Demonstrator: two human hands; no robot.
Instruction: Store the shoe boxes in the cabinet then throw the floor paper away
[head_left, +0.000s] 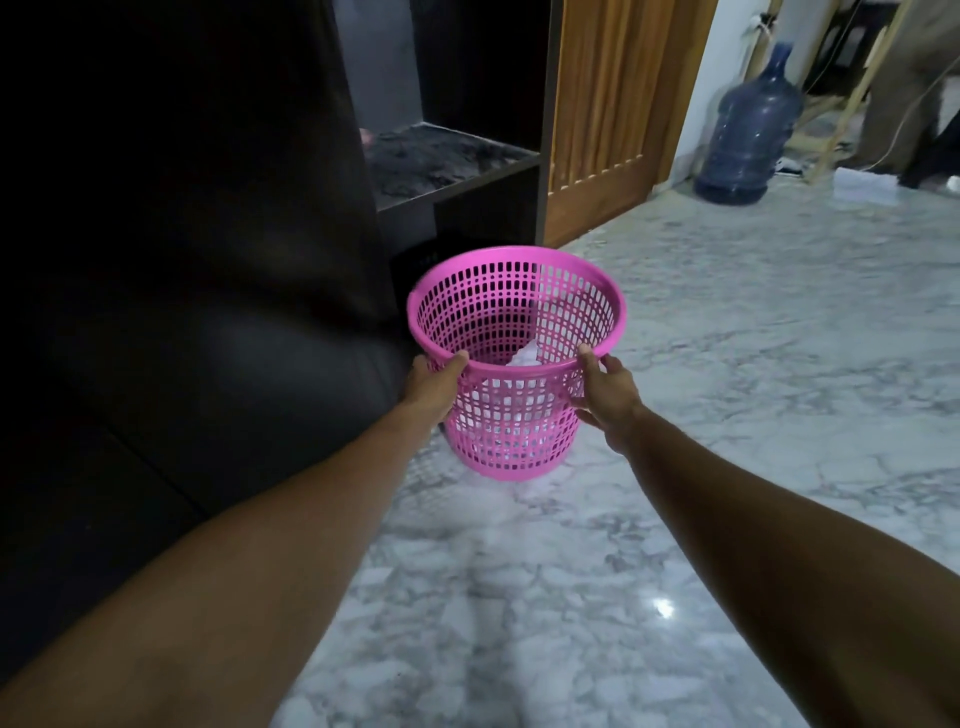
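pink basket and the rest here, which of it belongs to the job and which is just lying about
Job:
- pink basket, gripped by left hand and right hand
- white paper inside it
- dark cabinet

Lying about:
- blue water jug
- wooden door

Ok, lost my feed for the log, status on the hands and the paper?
Left hand and right hand grip the pink basket at its rim. White paper inside. Dark cabinet beyond, nothing in the way.
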